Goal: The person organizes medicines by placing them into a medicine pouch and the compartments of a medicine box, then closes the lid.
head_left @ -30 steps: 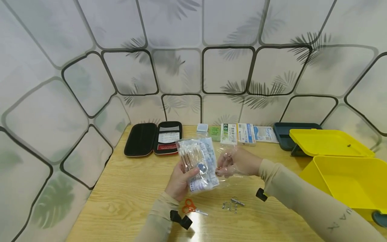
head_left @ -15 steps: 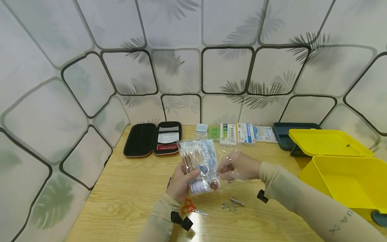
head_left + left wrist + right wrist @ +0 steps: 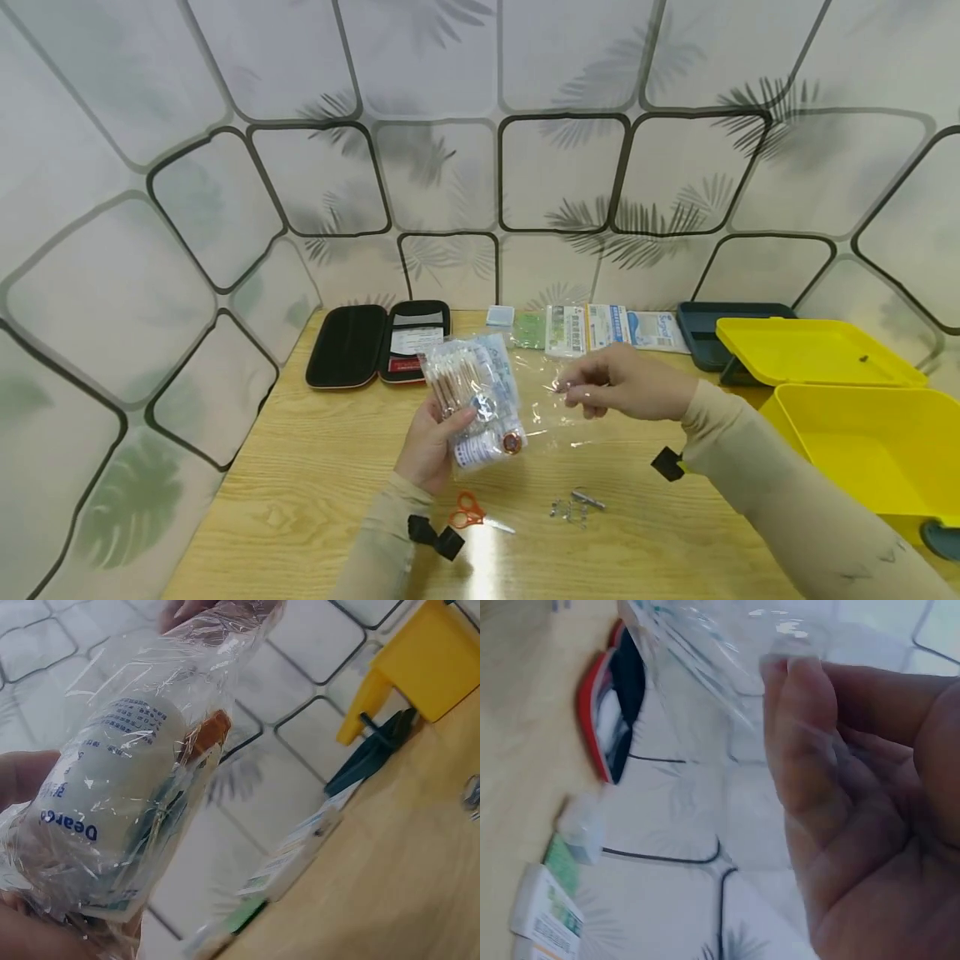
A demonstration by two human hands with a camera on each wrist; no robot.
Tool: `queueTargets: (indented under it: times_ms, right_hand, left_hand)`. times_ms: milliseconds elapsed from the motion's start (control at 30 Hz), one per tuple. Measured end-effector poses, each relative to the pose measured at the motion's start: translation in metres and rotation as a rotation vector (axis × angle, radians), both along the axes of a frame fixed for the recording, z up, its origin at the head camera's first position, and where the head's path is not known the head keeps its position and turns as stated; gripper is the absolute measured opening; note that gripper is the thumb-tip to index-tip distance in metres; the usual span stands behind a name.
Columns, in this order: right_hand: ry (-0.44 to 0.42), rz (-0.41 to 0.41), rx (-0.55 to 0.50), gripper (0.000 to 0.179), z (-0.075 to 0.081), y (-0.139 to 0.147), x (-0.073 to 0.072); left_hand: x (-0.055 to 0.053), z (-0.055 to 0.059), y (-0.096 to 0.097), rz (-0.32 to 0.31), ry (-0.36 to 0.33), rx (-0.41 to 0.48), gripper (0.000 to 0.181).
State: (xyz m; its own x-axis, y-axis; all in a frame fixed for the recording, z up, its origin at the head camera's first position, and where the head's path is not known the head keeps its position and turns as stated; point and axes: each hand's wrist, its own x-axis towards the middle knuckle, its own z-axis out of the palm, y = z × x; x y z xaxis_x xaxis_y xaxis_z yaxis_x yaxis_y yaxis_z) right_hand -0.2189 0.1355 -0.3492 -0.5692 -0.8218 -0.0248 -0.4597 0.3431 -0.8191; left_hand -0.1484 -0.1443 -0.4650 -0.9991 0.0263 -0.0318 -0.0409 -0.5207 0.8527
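Note:
A clear plastic bag [image 3: 551,408] hangs above the table between both hands. My left hand [image 3: 431,442] grips its filled end, thumb across the front. Through the film show a bundle of cotton swabs [image 3: 453,379], blue-and-white packets [image 3: 501,367] and a round copper-coloured item [image 3: 512,442]. A white bottle [image 3: 112,772] with blue print fills much of the left wrist view, wrapped in film. My right hand [image 3: 626,385] pinches the loose end of the bag between thumb and fingertips, which the right wrist view shows close up.
Orange-handled scissors [image 3: 467,510] and a silver tube [image 3: 588,500] beside small metal pins lie in front. An unzipped black case [image 3: 348,346] sits back left. Boxes and packets, including a green one [image 3: 529,330], line the wall. A yellow toolbox [image 3: 870,450] stands right, beside a dark tray [image 3: 693,333].
The copper-coloured item has gone from my right fingers to beside the bottle in the bag. My right hand has moved right and up, stretching the film; the left hand shifted slightly left.

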Motion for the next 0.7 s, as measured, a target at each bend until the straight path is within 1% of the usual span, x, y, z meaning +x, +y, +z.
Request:
queueTargets:
  times_ms: [100,167,233,300,367,433,500,600,700]
  right_hand:
    - [0.022,-0.114,-0.089,0.012,0.009,0.011,0.004]
    - [0.041,-0.166,-0.144,0.01,0.009,0.017,0.007]
    - [0.06,-0.183,-0.166,0.008,0.004,0.02,0.009]
    - [0.065,-0.158,-0.16,0.005,-0.009,0.018,0.011]
    - [0.087,-0.109,-0.103,0.004,-0.027,0.009,0.015]
    - [0.126,-0.062,-0.01,0.004,-0.047,-0.005,0.02]
    - [0.179,-0.037,0.114,0.005,-0.067,-0.021,0.03]
    - [0.271,-0.026,0.275,0.01,-0.091,-0.045,0.044]
    - [0.378,-0.018,0.37,0.017,-0.11,-0.065,0.059]
  left_hand:
    - [-0.002,0.006,-0.017,0.051,0.013,0.014,0.043]
    - [-0.003,0.01,-0.03,0.089,0.034,0.003,0.042]
    - [-0.004,0.015,-0.041,0.125,0.062,0.005,0.042]
    - [-0.005,0.018,-0.052,0.163,0.079,-0.004,0.039]
    - [-0.006,0.022,-0.06,0.197,0.085,0.002,0.038]
    - [-0.006,0.023,-0.067,0.222,0.09,0.009,0.037]
    - [-0.006,0.025,-0.071,0.24,0.088,0.013,0.036]
    - [-0.006,0.025,-0.074,0.245,0.085,0.025,0.036]
    - [-0.005,0.025,-0.074,0.237,0.083,0.032,0.037]
